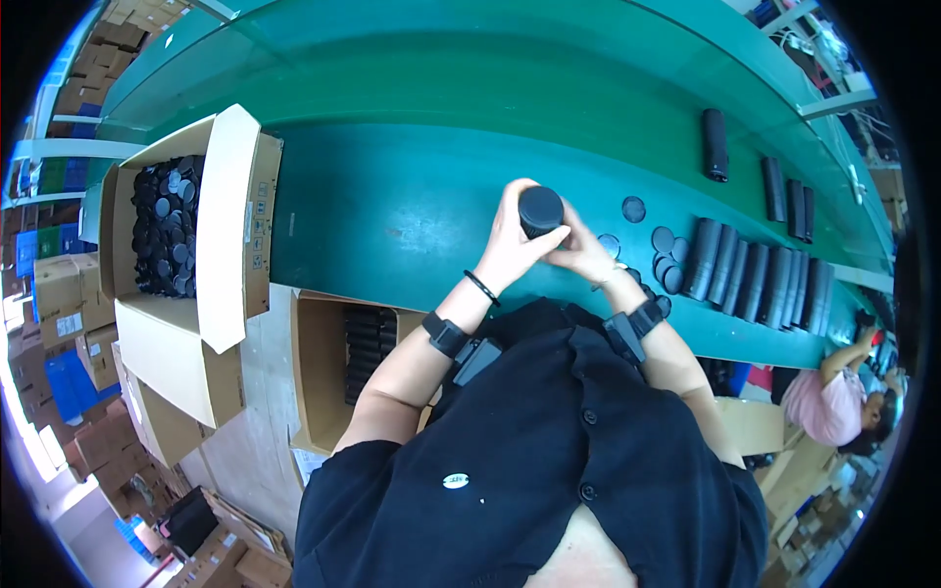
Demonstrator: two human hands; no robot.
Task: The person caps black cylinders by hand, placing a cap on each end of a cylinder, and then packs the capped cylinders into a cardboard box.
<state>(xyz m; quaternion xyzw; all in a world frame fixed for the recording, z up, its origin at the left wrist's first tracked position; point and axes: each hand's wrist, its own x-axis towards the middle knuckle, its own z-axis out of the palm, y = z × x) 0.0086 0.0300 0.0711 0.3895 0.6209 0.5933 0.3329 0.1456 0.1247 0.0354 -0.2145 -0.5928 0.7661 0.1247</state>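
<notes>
Above the green bench [392, 245] a black cylindrical tube [541, 210] is held between both hands, its round end facing up at me. Curled around its left side are the fingers and thumb of my left hand [512, 243]. My right hand [586, 255] closes on it from the right, lower down. Most of the tube's body is hidden by the hands and the foreshortening. Loose black round caps [663, 240] lie just right of my right hand, one [634, 209] farther back. Beyond them a row of black tubes [727, 265] lies side by side.
At the left stands an open cardboard box [257, 225] filled with black caps. Below the bench edge, another open carton [319, 367] holds black tubes. More tubes [716, 145] rest on the raised back ledge. A person in pink [828, 407] works at the far right.
</notes>
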